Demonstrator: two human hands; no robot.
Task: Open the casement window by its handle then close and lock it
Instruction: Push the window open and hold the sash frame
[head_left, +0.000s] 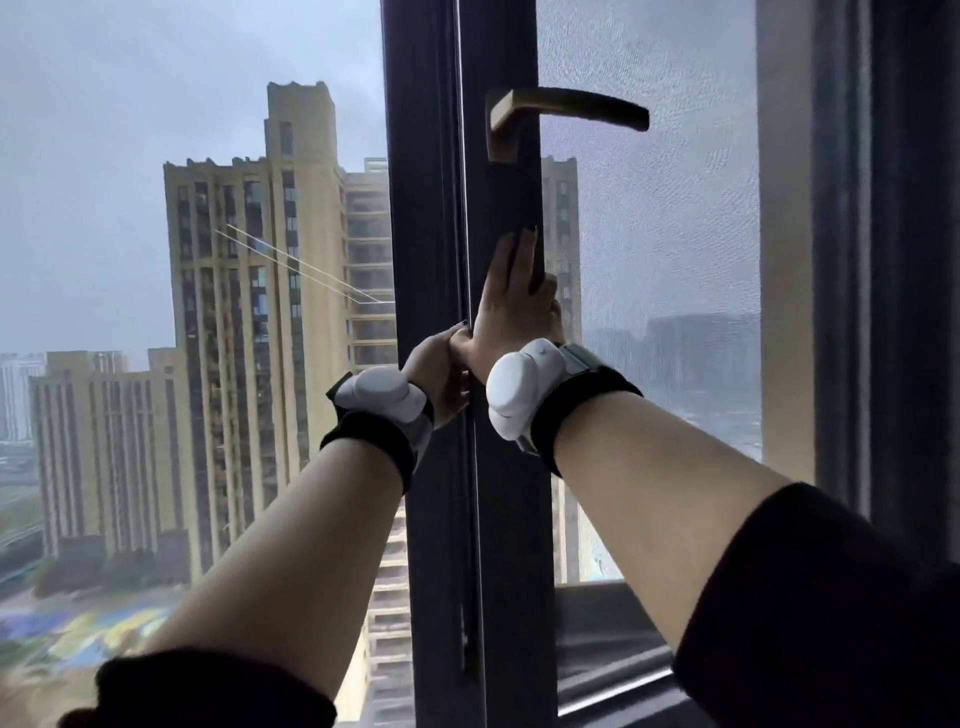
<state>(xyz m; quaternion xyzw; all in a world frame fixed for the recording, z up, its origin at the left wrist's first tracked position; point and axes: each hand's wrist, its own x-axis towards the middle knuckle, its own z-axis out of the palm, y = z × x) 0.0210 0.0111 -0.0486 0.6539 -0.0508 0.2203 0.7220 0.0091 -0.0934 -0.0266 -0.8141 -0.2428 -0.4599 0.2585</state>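
Observation:
The casement window's dark sash stile (501, 519) runs vertically through the middle of the head view. Its brass handle (566, 111) sits high on the stile, lever pointing horizontally to the right. My right hand (511, 304) lies flat against the stile well below the handle, fingers straight and pointing up. My left hand (441, 374) is just left of it, fingers pressed at the seam between the sash and the fixed frame (423, 208). Neither hand touches the handle. Both wrists carry white devices on black straps.
A mesh screen (649, 234) covers the pane right of the stile. A dark outer frame (883, 260) stands at the far right, and a sill (608, 649) runs along the bottom. Tall buildings show through the left glass (182, 260).

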